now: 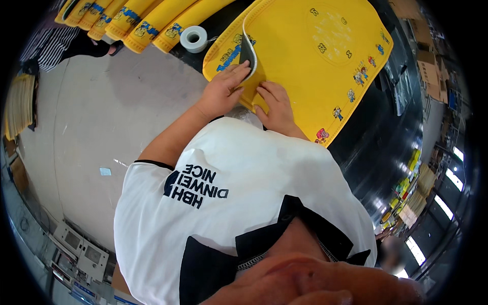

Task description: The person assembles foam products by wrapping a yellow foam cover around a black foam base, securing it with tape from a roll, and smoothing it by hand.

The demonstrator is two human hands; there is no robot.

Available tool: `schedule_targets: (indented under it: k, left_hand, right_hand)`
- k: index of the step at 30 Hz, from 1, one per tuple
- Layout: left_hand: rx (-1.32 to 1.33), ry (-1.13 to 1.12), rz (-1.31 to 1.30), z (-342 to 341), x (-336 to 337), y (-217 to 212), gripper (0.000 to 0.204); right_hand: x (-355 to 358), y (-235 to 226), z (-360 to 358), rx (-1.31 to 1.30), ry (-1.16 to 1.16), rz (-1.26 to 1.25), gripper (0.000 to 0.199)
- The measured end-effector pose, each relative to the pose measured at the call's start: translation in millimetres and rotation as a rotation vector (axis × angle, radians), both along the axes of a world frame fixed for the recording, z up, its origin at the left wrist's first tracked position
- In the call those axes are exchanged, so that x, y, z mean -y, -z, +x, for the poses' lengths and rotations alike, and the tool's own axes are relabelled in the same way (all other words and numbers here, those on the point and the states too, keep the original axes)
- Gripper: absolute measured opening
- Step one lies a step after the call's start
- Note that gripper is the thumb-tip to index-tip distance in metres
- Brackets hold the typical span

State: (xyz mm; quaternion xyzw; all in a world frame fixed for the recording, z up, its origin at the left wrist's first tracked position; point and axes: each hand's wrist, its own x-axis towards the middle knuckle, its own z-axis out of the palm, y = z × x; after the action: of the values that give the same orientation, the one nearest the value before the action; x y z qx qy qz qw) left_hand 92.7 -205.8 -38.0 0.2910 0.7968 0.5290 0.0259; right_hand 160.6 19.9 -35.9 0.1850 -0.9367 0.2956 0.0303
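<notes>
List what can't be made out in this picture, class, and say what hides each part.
All in the head view:
- Far edge of the yellow mat: cut off by the upper edge.
- Upper ends of the yellow rolls: cut off there too.
- Most of the forearm behind the right hand: hidden by the white shirt.
- Background person's head: blurred.

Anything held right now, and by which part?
Can't tell if it's a true hold: left hand has fingers against the yellow mat at its turned-up edge; right hand touches its near side.
</notes>
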Motion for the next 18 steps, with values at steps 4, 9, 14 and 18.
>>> schedule_targets:
  k: [4,9,14,18]
  left_hand:
    - [-0.116,0.107,-0.104,-2,-18,3,0.053]
    - [-0.196,0.098,-0.219,0,-30,4,0.049]
    - [-0.213,0.087,-0.205,-2,-30,9,0.044]
    - [-0.218,0.117,-0.225,-4,-28,5,0.051]
  right_hand:
    - [-3,-2,2,0.053,0.004,-0.01,0.049]
    - [-5,7,6,0.045,0.031,-0.004,0.047]
    - [-5,8,6,0.008,0.027,-0.034,0.045]
    - [-5,5,6,0.02,0.03,-0.055,0.046]
